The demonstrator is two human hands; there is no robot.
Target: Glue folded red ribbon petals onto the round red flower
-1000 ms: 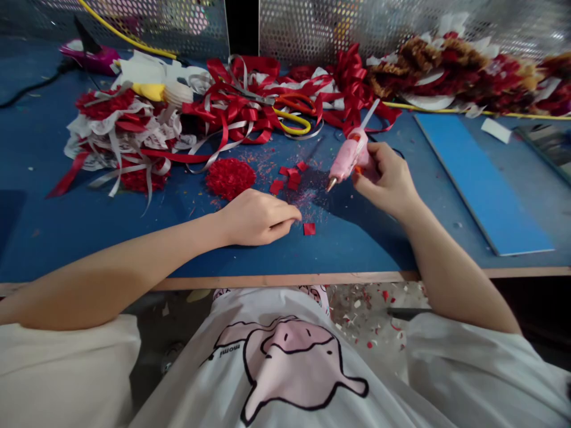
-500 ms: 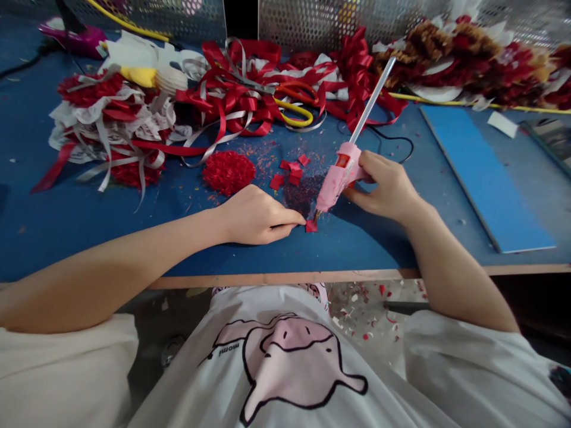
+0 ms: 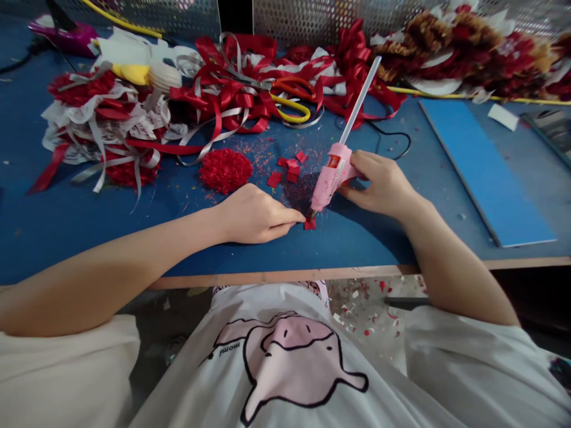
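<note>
The small red square (image 3: 310,224) lies flat on the blue surface (image 3: 267,255), just right of the fingertips of my left hand (image 3: 256,215). The fingers of that hand are shut close together and point to the right. Their tips meet the left edge of the square, but I cannot tell if they pinch it or just press on it.

My right hand (image 3: 379,181) is not as close to the square. Its fingers are wrapped around the handle of the pink glue gun (image 3: 329,181). The gun leans: its long clear stick (image 3: 361,101) points up to the far right, and its nose points down to the near left, right at the square. I cannot see if the nose touches it.

The square looks about as long as it is wide. On the far side of it are more red bits (image 3: 292,169), and to their left sits a round red puff (image 3: 225,170). Farther off, scissors (image 3: 292,118) rest by shiny red ribbons (image 3: 263,110).
</note>
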